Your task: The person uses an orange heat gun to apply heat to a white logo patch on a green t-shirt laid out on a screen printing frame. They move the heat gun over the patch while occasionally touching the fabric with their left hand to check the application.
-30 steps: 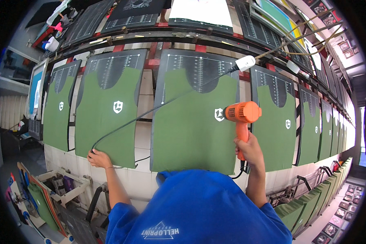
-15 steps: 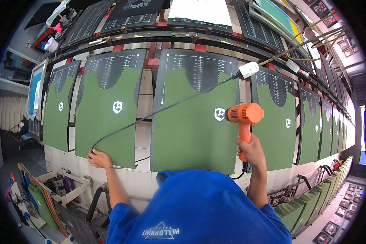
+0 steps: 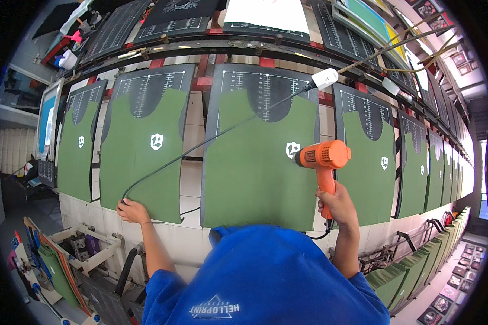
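Observation:
My right hand grips the handle of an orange heat gun. Its dark nozzle points left, right beside the white shield print on a green fabric piece, partly overlapping the print in view. At the lower edge of the neighbouring green piece on the left, my left hand is closed on a black cable. The cable slants across both pieces up to a white plug connector. Another stretch of cord hangs below the heat gun's handle.
Green pieces with white shield prints lie on dark ruled boards in a long row. Behind runs a dark metal rail with more boards. A brown cord hangs at upper right. Folded green pieces hang on a rack at lower right.
The heat gun has shifted slightly toward me, its nozzle a little lower and further left by the print. The white connector and cable have swung left and away. My left hand stays put.

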Available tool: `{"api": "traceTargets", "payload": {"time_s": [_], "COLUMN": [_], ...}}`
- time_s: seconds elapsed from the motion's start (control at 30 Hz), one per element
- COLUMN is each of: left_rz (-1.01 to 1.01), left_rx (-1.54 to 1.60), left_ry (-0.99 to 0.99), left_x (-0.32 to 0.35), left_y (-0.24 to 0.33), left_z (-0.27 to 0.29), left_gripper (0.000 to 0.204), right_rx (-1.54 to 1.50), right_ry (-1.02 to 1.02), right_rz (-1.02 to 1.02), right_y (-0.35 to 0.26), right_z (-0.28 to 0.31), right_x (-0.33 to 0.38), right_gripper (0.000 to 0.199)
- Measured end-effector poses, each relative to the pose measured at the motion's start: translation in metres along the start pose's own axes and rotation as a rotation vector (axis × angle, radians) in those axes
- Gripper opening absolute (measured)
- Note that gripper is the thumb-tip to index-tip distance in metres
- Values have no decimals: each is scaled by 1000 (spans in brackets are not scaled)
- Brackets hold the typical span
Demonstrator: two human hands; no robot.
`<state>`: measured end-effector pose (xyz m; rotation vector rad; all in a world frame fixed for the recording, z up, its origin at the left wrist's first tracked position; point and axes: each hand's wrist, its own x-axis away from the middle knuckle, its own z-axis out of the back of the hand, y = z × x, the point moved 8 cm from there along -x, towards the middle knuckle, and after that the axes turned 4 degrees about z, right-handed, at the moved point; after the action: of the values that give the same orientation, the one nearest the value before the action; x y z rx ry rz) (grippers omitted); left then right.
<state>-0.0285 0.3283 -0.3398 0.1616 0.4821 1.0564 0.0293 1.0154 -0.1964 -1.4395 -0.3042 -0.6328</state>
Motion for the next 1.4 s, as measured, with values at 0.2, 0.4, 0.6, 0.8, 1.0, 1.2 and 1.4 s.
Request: {"api": "traceTargets", "payload": {"time_s": [0.2,0.4,0.6,0.8,1.0,1.2,1.4], "left_rz": [-5,9,14,29,-1,3,19], "left_rx": [5,16,13,16,15,21,15], "left_ry": [-10,-21,-18,-31,-16,-17,-29], "left_x": [0,1,-1,1,1,1,-2], "left_y": [1,4,-1,2,3,2,-3], "left_z": [1,2,0,1,1,0,-3], "left_gripper": [37,37,36,36,35,35,38], "right_rx": [32,17,26,22,0,22,27], "right_ry": [-9,-28,-49,-57,-74,-56,-71], "right_rz": [5,10,11,2,19,32,39], "right_y": [2,-2,0,-1,-2,-8,-9], "right_z": [-5,-9,-10,-12,-15,-20,-23], "right_x": [2,3,0,-2,-7,-11,-15], "right_gripper": [24,24,24,24,24,21,23]}}
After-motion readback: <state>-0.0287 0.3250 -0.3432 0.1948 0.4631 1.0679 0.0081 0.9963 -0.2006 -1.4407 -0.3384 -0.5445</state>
